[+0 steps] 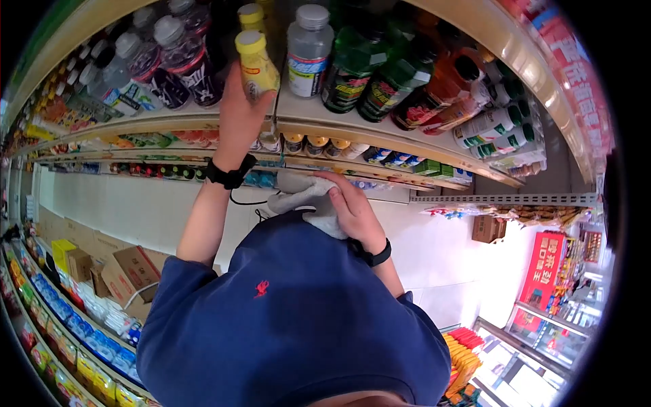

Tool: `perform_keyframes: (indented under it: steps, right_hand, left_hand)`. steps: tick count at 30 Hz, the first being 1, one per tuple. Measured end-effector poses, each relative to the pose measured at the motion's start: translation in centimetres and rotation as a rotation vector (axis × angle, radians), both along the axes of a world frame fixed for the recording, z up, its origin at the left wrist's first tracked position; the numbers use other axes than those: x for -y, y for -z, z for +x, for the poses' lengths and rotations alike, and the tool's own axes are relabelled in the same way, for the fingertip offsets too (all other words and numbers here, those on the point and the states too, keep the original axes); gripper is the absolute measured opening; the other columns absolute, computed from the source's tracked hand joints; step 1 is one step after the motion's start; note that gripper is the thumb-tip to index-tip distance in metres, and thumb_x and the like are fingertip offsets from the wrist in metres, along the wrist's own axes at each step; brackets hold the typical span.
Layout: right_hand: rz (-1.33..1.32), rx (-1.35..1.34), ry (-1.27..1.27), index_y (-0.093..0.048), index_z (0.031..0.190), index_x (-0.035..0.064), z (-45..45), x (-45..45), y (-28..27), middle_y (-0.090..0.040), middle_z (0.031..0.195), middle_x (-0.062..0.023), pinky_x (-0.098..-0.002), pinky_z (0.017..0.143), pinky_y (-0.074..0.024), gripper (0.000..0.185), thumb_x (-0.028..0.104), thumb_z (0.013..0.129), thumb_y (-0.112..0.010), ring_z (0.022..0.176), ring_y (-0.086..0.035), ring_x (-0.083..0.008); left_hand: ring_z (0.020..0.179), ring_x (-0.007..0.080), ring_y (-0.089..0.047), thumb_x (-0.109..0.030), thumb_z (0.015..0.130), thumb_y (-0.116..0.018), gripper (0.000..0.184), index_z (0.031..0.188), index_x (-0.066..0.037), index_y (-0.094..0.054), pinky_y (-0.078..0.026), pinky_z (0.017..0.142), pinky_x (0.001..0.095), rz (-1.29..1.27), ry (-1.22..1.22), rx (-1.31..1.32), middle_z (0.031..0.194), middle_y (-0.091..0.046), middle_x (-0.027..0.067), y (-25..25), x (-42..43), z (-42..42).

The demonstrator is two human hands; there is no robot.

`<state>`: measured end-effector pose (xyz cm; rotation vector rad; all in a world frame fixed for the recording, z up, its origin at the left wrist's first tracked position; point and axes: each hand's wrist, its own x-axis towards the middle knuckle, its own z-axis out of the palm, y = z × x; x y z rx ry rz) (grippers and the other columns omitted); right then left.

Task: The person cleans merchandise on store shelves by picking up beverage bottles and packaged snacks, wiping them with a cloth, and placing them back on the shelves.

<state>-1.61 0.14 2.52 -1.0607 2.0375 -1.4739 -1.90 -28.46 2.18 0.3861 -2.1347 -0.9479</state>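
Note:
My left hand [243, 112] reaches up to the shelf and is closed around the lower part of a yellow bottle [256, 64] with a yellow cap. The thumb lies across its front; the other fingers are mostly hidden. Another yellow-capped bottle [251, 17] stands right behind it. To the right is a clear bottle [309, 51] with a white cap and a blue-and-white label. Lower down, close to my chest, my right hand [349, 207] grips a light grey cloth [298, 198], bunched up with its folds hanging to the left.
Purple-labelled bottles [186, 57] stand left on the shelf, and green bottles [356, 68] stand right. The shelf edge [380, 139] runs below them, above lower shelves of drinks. Cardboard boxes [129, 275] sit on the floor at left. A red sign [542, 268] stands far right.

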Motion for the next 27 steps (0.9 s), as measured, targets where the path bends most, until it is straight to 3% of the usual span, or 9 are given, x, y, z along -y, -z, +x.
perform_keyframes:
  steps: [4,9,11,12,14,15,18,21,27]
  right_hand:
    - [0.098,0.024,-0.039,-0.057,0.136,0.0062,0.1,1.1,-1.0,-0.067,0.120,-0.0219,-0.0396,0.094,-0.0501,0.035,0.012,0.102,-0.049,0.108,-0.065,-0.0403]
    - [0.079,0.050,-0.018,-0.057,0.136,0.0038,0.3,2.8,-1.1,-0.066,0.124,-0.0198,-0.0366,0.099,-0.0471,0.035,0.016,0.105,-0.047,0.113,-0.065,-0.0348]
    - [0.013,-0.002,0.001,-0.056,0.136,0.0029,0.8,3.9,-0.8,-0.066,0.125,-0.0182,-0.0351,0.101,-0.0457,0.036,0.017,0.106,-0.045,0.114,-0.064,-0.0318]
    - [-0.005,0.078,0.009,-0.056,0.136,0.0025,1.0,4.5,-0.8,-0.066,0.126,-0.0169,-0.0344,0.102,-0.0445,0.036,0.018,0.106,-0.045,0.116,-0.063,-0.0289]
    - [-0.017,0.154,-0.002,-0.056,0.137,0.0021,1.3,6.1,-1.0,-0.065,0.128,-0.0155,-0.0337,0.104,-0.0433,0.037,0.019,0.106,-0.044,0.118,-0.062,-0.0261]
    - [-0.004,0.154,-0.023,-0.056,0.137,0.0026,1.4,7.1,-1.2,-0.065,0.128,-0.0150,-0.0335,0.104,-0.0429,0.037,0.019,0.106,-0.044,0.118,-0.061,-0.0249]
    - [-0.025,0.241,-0.054,-0.056,0.138,0.0035,2.5,9.8,-0.5,-0.065,0.127,-0.0146,-0.0334,0.104,-0.0428,0.038,0.020,0.105,-0.047,0.119,-0.060,-0.0234]
    - [0.006,0.329,-0.118,-0.055,0.138,0.0040,3.6,12.2,1.1,-0.065,0.127,-0.0143,-0.0334,0.103,-0.0440,0.040,0.022,0.103,-0.053,0.117,-0.061,-0.0227]
    - [0.270,0.287,-0.278,-0.058,0.133,0.0023,5.6,15.7,2.8,-0.070,0.118,-0.0117,-0.0329,0.096,-0.0483,0.040,0.025,0.099,-0.061,0.110,-0.065,-0.0212]
  left_hand:
    - [0.126,0.0459,-0.053,-0.017,0.087,-0.075,0.075,0.148,0.003,-0.036,-0.046,0.103,0.0468,-0.105,-0.041,0.135,0.137,-0.053,0.0299,1.2,-0.7,2.9]
    - [0.127,0.0423,-0.054,-0.020,0.089,-0.072,0.064,0.143,0.002,-0.046,-0.045,0.105,0.0441,-0.233,-0.069,0.023,0.136,-0.055,0.0280,0.6,-2.7,9.4]
    - [0.127,0.0340,-0.057,-0.019,0.090,-0.069,0.054,0.138,-0.002,-0.054,-0.045,0.105,0.0390,0.230,0.369,0.170,0.138,-0.057,0.0214,-0.4,-3.1,11.7]
    - [0.127,0.0340,-0.057,-0.019,0.090,-0.069,0.054,0.138,-0.002,-0.054,-0.045,0.105,0.0390,0.239,0.354,0.163,0.138,-0.057,0.0214,-0.2,-2.9,12.3]
    - [0.121,0.0321,-0.060,-0.023,0.088,-0.071,0.051,0.134,-0.004,-0.059,-0.046,0.102,0.0377,0.348,0.494,0.405,0.132,-0.062,0.0169,0.3,-2.3,13.2]
    - [0.103,0.0303,-0.067,-0.021,0.089,-0.070,0.040,0.124,-0.002,-0.064,-0.051,0.090,0.0367,0.303,0.460,0.275,0.113,-0.068,0.0168,0.6,-2.3,13.5]
    - [0.084,0.0306,-0.068,-0.019,0.091,-0.068,0.030,0.114,0.000,-0.066,-0.053,0.076,0.0367,0.383,0.385,0.425,0.092,-0.069,0.0175,0.3,-0.2,15.2]
    - [0.071,0.0367,-0.066,-0.023,0.094,-0.067,0.022,0.100,-0.001,-0.069,-0.050,0.064,0.0412,0.327,0.322,0.287,0.080,-0.065,0.0218,0.6,1.9,16.8]
    - [0.074,0.0334,-0.068,-0.024,0.092,-0.071,0.025,0.100,-0.001,-0.069,-0.053,0.067,0.0375,0.292,0.271,0.306,0.085,-0.069,0.0188,2.5,6.7,20.4]
